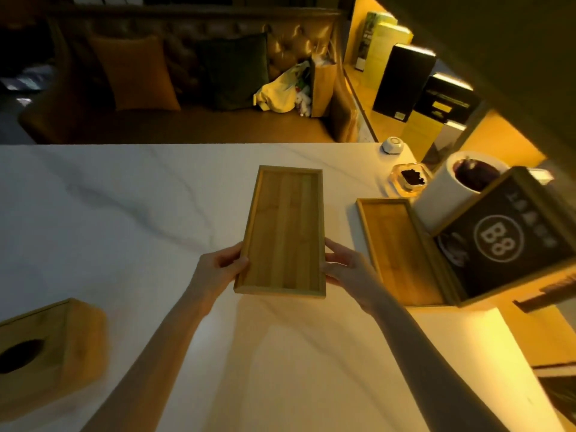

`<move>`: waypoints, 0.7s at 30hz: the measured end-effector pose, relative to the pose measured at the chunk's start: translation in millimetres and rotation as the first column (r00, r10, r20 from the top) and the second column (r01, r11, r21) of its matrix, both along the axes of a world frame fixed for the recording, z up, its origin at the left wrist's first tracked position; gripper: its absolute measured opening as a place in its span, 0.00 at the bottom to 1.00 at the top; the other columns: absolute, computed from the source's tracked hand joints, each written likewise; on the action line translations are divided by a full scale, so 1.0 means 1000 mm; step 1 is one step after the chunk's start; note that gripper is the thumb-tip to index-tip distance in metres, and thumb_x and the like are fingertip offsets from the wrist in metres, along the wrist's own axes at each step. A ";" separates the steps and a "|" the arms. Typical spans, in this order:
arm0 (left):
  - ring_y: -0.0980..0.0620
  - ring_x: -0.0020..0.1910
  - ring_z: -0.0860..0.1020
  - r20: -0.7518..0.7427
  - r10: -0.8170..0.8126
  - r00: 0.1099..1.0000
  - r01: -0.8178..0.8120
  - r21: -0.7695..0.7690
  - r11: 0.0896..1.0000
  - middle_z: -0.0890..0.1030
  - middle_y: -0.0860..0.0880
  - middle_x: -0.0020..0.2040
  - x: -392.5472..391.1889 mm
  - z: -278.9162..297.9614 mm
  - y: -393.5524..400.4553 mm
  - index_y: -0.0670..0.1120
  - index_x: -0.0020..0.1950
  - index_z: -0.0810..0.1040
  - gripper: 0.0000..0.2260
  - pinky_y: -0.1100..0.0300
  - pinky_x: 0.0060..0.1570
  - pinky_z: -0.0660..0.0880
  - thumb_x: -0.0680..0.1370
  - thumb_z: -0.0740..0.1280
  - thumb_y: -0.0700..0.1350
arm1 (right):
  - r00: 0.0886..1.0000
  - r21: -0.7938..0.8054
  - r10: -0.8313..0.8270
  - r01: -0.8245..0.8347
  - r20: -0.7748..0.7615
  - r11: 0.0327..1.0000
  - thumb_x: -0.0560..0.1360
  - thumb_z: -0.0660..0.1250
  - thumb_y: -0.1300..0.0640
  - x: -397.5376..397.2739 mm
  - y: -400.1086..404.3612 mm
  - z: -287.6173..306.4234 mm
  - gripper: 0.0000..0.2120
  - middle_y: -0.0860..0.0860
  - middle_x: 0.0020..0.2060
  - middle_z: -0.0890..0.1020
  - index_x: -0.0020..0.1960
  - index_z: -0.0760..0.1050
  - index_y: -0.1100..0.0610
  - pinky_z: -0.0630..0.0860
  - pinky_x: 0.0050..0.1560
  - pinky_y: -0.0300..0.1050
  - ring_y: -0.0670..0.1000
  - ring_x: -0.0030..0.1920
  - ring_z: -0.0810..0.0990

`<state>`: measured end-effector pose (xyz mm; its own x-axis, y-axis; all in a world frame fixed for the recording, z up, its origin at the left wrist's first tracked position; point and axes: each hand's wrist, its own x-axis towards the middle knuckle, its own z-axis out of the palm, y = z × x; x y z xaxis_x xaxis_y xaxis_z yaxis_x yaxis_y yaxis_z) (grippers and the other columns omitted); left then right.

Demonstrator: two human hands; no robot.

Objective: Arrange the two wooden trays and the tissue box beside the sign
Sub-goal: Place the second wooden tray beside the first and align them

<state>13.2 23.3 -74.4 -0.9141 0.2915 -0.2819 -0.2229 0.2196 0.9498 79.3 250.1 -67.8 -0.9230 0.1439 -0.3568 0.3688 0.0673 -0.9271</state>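
Observation:
An empty wooden tray (283,229) is held lengthwise over the white marble table (124,213), lifted slightly at its near end. My left hand (219,266) grips its near left edge and my right hand (346,269) grips its near right edge. A second wooden tray (396,244) lies flat to the right, its right side tucked against the wood-framed black sign (505,238) marked B8. The wooden tissue box (46,347), with a dark oval slot on top, stands at the near left of the table.
Behind the sign stand a white paper roll (448,188), a glass ashtray (410,179) with dark contents and a small white hexagonal device (393,145). A leather sofa with cushions (156,73) and bags lies beyond the table's far edge. Boxes line a lit shelf (405,79) at right.

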 end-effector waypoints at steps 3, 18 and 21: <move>0.46 0.56 0.77 0.004 -0.016 1.000 0.016 -0.045 0.999 0.78 0.47 0.58 0.008 -0.010 0.028 0.43 0.64 0.72 0.17 0.50 0.59 0.74 0.75 0.63 0.42 | 0.999 0.058 -0.040 0.039 0.017 0.998 0.76 0.59 0.65 0.011 0.020 -0.007 0.21 0.43 0.47 0.80 0.67 0.66 0.50 0.78 0.39 0.33 0.44 0.47 0.80; 0.49 0.57 0.77 0.086 -0.018 0.996 0.030 -0.139 0.990 0.78 0.43 0.60 -0.001 -0.060 0.088 0.42 0.62 0.72 0.16 0.53 0.61 0.72 0.74 0.64 0.37 | 0.985 0.114 -0.114 0.099 0.129 0.988 0.75 0.60 0.67 0.015 0.069 -0.049 0.24 0.50 0.54 0.75 0.69 0.63 0.55 0.74 0.54 0.45 0.50 0.54 0.74; 0.47 0.58 0.76 0.087 -0.025 0.996 0.038 -0.153 0.988 0.78 0.42 0.60 -0.001 -0.064 0.092 0.41 0.62 0.72 0.17 0.50 0.62 0.72 0.74 0.64 0.37 | 0.982 0.126 -0.120 0.102 0.143 0.987 0.75 0.61 0.67 0.015 0.074 -0.055 0.24 0.51 0.56 0.75 0.69 0.63 0.56 0.74 0.55 0.46 0.52 0.57 0.74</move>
<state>12.0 115.3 -138.8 -0.8761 0.2670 -0.4015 -0.2915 0.3700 0.8821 94.7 323.8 -123.1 -0.8362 0.2917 -0.4644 0.5142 0.1228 -0.8488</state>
